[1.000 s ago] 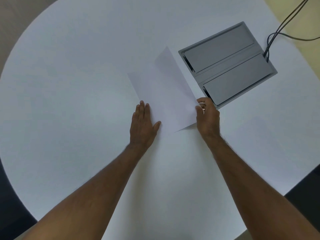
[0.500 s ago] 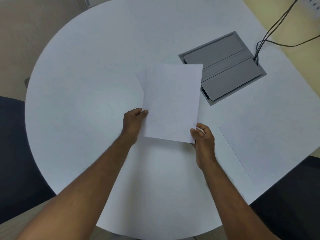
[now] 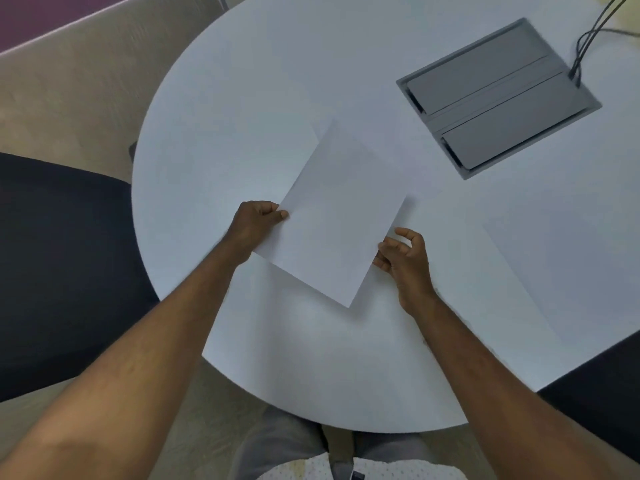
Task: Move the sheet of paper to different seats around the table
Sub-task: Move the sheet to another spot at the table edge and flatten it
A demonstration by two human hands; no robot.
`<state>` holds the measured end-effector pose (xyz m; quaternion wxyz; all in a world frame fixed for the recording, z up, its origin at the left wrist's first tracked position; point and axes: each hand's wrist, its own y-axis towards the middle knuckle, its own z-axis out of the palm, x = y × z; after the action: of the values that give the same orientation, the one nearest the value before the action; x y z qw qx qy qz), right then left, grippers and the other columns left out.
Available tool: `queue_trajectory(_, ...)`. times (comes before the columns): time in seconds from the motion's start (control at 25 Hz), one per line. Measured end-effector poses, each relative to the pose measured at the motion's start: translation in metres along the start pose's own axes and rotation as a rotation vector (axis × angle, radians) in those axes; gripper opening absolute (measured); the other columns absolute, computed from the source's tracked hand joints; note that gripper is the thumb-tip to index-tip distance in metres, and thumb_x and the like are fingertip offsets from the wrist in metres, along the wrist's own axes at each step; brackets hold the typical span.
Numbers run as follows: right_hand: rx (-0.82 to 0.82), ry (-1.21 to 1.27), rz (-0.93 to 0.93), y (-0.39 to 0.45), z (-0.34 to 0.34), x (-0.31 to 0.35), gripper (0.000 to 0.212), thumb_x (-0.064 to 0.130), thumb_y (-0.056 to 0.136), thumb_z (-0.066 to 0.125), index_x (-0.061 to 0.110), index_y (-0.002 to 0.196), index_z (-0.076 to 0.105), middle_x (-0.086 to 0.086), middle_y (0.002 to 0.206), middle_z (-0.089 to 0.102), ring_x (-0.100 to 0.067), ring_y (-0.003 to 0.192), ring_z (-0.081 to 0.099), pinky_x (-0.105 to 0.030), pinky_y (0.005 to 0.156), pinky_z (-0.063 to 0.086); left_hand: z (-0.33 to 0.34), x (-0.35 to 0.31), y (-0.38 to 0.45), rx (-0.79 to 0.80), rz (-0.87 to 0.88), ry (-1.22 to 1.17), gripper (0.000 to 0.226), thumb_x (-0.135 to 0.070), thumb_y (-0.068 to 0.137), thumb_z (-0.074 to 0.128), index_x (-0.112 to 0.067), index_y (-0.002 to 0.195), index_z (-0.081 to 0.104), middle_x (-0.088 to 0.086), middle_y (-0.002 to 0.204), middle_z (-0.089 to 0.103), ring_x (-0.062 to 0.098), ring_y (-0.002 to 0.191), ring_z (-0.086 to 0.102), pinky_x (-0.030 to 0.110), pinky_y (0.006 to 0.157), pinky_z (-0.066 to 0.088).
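The white sheet of paper (image 3: 339, 216) is tilted, its near corner just above the round white table (image 3: 242, 98). My left hand (image 3: 254, 225) is shut on the sheet's left edge, with the thumb on top. Over at the sheet's right edge is my right hand (image 3: 403, 258). Its fingers are loosely curled and touch the edge, while the thumb is lifted off the paper. The sheet hovers over the near-middle of the table, in front of me.
A grey cable box (image 3: 498, 98) is set into the table at the far right, with dark cables (image 3: 588, 32) running out of it. A second white sheet (image 3: 571, 271) lies flat at the right. Dark chair seats stand at the left (image 3: 59, 265) and the lower right (image 3: 602, 400).
The sheet went from lying by the cable box to being lifted and carried left and nearer to me. My right hand's pinch on the corner has loosened; the view has swung left.
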<state>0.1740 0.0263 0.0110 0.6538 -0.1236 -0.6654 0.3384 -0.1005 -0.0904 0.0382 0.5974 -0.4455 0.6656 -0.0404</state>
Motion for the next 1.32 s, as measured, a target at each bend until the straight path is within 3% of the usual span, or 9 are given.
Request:
queue_trajectory(0.32,0.050,-0.128,0.017,-0.034,0.095,-0.061,0.039,0.002,0.092,0.070,0.019,0.126,0.060,-0.014,0.129,0.066,-0.036,0.107,0.072,-0.030,0.079,0.062,-0.100,0.018,0.041,0.071,-0.008,0.321,0.020,-0.021,0.094,0.070,-0.003,0.089,0.075,0.009,0.086,0.071,0.023,0.076,0.062,0.035,0.073,0.048)
queue_trajectory(0.44,0.028,-0.390,-0.061,-0.047,0.132,-0.087,0.034,0.004,0.095,0.065,0.017,0.127,0.062,-0.007,0.127,0.066,-0.027,0.101,0.071,-0.040,0.089,0.062,-0.138,0.029,0.055,0.087,-0.001,0.429,0.020,-0.022,0.094,0.070,-0.002,0.093,0.077,0.008,0.088,0.073,0.022,0.078,0.065,0.034,0.074,0.051)
queue_trajectory(0.52,-0.026,-0.609,-0.201,-0.054,0.152,-0.098,0.031,0.006,0.095,0.063,0.016,0.124,0.062,-0.006,0.127,0.063,-0.013,0.096,0.065,-0.035,0.089,0.060,-0.160,0.037,0.064,0.093,0.003,0.466,0.020,-0.022,0.095,0.071,-0.003,0.093,0.077,0.010,0.090,0.074,0.023,0.080,0.066,0.033,0.074,0.052)
queue_trajectory(0.64,0.007,-0.911,-0.428,-0.055,0.173,-0.108,0.041,0.013,0.094,0.067,0.015,0.134,0.058,-0.007,0.143,0.051,-0.026,0.127,0.052,-0.041,0.103,0.052,-0.188,0.049,0.075,0.079,0.010,0.517,0.022,-0.025,0.095,0.070,-0.003,0.093,0.077,0.017,0.101,0.076,0.028,0.085,0.068,0.039,0.080,0.054)
queue_trajectory(0.76,0.103,-1.227,-0.468,-0.045,0.189,-0.111,0.059,0.026,0.096,0.067,0.011,0.150,0.047,-0.016,0.165,0.033,-0.039,0.152,0.028,-0.046,0.119,0.035,-0.210,0.059,0.087,0.083,0.000,0.553,0.025,-0.026,0.095,0.070,-0.002,0.096,0.076,0.019,0.106,0.075,0.039,0.100,0.070,0.049,0.092,0.056)
queue_trajectory(0.88,0.195,-1.386,-0.458,-0.037,0.203,-0.110,0.069,0.036,0.100,0.062,0.011,0.159,0.036,-0.017,0.172,0.017,-0.038,0.160,0.014,-0.048,0.127,0.024,-0.222,0.069,0.092,-0.019,0.050,0.602,0.027,-0.027,0.097,0.068,-0.008,0.115,0.072,0.014,0.117,0.073,0.033,0.109,0.067,0.047,0.095,0.053)
queue_trajectory(0.96,0.204,-1.431,-0.447,-0.032,0.210,-0.110,0.070,0.039,0.102,0.059,0.014,0.161,0.032,-0.016,0.173,0.014,-0.037,0.160,0.011,-0.048,0.128,0.022,-0.223,0.081,0.088,-0.219,0.117,0.674,0.039,-0.030,0.097,0.068,-0.016,0.133,0.063,0.008,0.130,0.067,0.027,0.119,0.060,0.044,0.101,0.049)
queue_trajectory(1.08,0.181,-1.436,-0.416,-0.028,0.220,-0.110,0.070,0.040,0.103,0.056,0.017,0.163,0.028,-0.014,0.173,0.012,-0.036,0.160,0.010,-0.047,0.128,0.020,-0.210,0.107,0.069,-0.433,0.159,0.732,0.048,-0.032,0.097,0.069,-0.018,0.141,0.056,0.007,0.145,0.055,0.029,0.135,0.048,0.049,0.110,0.044)
queue_trajectory(1.32,0.167,-1.484,-0.394,-0.029,0.231,-0.108,0.070,0.041,0.104,0.053,0.019,0.164,0.024,-0.014,0.174,0.011,-0.036,0.160,0.011,-0.046,0.128,0.020,-0.167,0.148,0.024,-0.332,0.130,0.632,0.069,-0.033,0.096,0.069,-0.009,0.153,0.036,0.010,0.165,0.026,0.030,0.151,0.024,0.046,0.114,0.042)
